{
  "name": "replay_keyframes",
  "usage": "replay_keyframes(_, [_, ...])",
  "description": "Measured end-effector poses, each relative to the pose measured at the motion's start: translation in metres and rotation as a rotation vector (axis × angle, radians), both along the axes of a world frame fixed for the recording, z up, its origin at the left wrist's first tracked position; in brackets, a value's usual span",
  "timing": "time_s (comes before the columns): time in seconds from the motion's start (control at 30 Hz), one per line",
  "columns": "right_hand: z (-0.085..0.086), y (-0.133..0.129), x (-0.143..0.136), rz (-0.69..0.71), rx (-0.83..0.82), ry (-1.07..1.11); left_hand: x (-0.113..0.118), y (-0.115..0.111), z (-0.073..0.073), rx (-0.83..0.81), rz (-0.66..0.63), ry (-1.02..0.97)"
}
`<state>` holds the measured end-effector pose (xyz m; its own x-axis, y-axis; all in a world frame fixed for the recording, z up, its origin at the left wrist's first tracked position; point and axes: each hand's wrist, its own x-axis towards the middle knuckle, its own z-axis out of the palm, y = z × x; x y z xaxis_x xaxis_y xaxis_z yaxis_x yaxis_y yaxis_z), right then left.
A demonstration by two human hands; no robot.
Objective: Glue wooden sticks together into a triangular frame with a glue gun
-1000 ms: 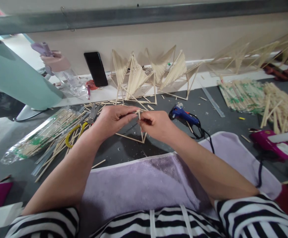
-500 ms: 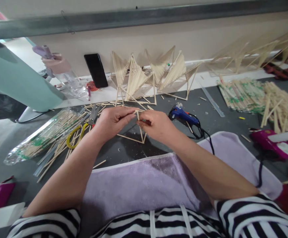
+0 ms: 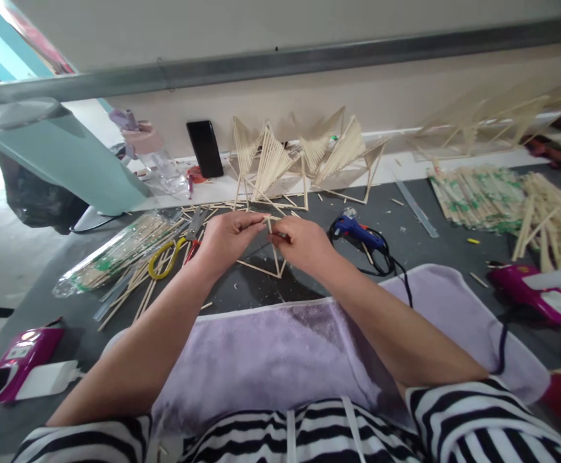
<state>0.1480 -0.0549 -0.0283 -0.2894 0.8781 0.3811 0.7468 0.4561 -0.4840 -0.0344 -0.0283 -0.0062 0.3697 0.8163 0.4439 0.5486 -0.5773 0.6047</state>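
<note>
Beyond the light purple plush cloth [image 3: 261, 354], a small open frame of thin pale wooden sticks [image 3: 276, 260] stands on the dark grey tabletop [image 3: 232, 289], its sticks meeting in a pointed near corner and rising to a joint between the hands. The person's left hand [image 3: 227, 238] pinches that top joint between thumb and fingers; the right hand [image 3: 304, 241] pinches it from the other side, fingers curled. Farther back, angular lattice structures of closely set pale sticks [image 3: 268, 164] stand beside a black phone [image 3: 204, 149]
</note>
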Motion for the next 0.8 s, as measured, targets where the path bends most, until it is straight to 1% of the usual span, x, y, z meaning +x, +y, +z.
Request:
replay_keyframes(0.07, [-0.001,0.000,0.000,0.005,0.014,0.006,0.002,-0.004,-0.004,-0.031,0.040,-0.053])
replay_keyframes(0.17, [-0.002,-0.001,0.000,0.008,0.037,0.028,0.009,-0.010,-0.015,-0.054,0.094,-0.189])
replay_keyframes(0.27, [-0.004,0.000,0.001,0.000,0.064,0.054,0.018,-0.013,-0.026,-0.033,0.165,-0.298])
replay_keyframes(0.37, [-0.009,0.005,0.002,0.035,0.110,0.107,0.022,-0.012,-0.033,-0.009,0.187,-0.353])
replay_keyframes(0.5, [-0.018,0.014,0.003,0.142,0.154,0.157,0.021,-0.006,-0.039,0.034,0.153,-0.370])
replay_keyframes(0.57, [-0.020,0.017,0.003,0.170,0.158,0.154,0.020,-0.005,-0.042,0.080,0.127,-0.360])
replay_keyframes(0.67, [-0.019,0.018,0.003,0.176,0.149,0.147,0.020,-0.005,-0.045,0.141,0.117,-0.333])
replay_keyframes(0.8, [-0.017,0.017,0.004,0.154,0.112,0.128,0.021,-0.008,-0.043,0.165,0.138,-0.287])
